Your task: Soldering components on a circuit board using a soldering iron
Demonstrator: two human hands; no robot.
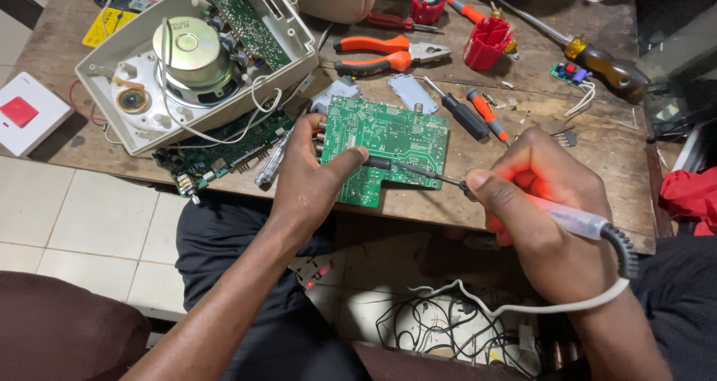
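The green circuit board (388, 146) lies on the wooden surface (523, 138), pinned under the left hand (306, 179) fingers. The right hand (541, 202), fingers wrapped tight, angles a soldering iron (515, 202) onto it.

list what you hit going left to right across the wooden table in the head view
white switch plate with red rocker → opened speaker housing → left hand → green circuit board → right hand gripping the soldering iron → brown-handled screwdriver
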